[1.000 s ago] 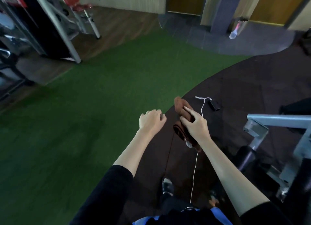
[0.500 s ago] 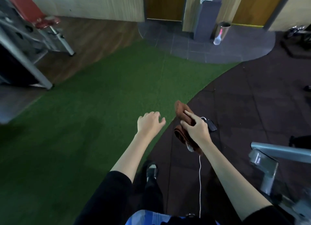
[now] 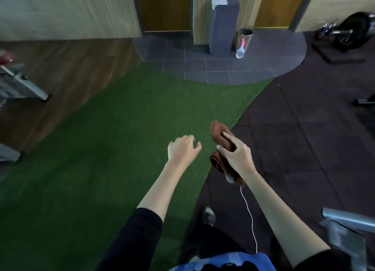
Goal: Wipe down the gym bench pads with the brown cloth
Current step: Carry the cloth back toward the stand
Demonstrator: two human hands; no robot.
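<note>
My right hand point(image 3: 237, 157) grips the folded brown cloth point(image 3: 218, 130) in front of me, fingers wrapped over its top, the cloth's lower roll hanging under the palm. A thin white cord dangles from that hand down toward my body. My left hand point(image 3: 182, 149) hovers beside it over the green turf, fingers loosely spread and holding nothing. A bench with a red pad point(image 3: 5, 57) shows only as a blurred sliver at the far left edge. No pad is near either hand.
Green turf point(image 3: 101, 159) fills the middle, dark rubber floor point(image 3: 304, 138) lies to the right. A grey machine frame point(image 3: 349, 230) juts in at lower right. Ahead stand a grey pedestal point(image 3: 223, 23), a steel bin point(image 3: 244, 39) and a spray bottle point(image 3: 240, 52). An exercise bike point(image 3: 353, 31) sits far right.
The view has swung to the left and forward: the red bench slid out at the left, the machine frame dropped to the corner. My left hand's fingers have loosened. The cloth stays in my right hand.
</note>
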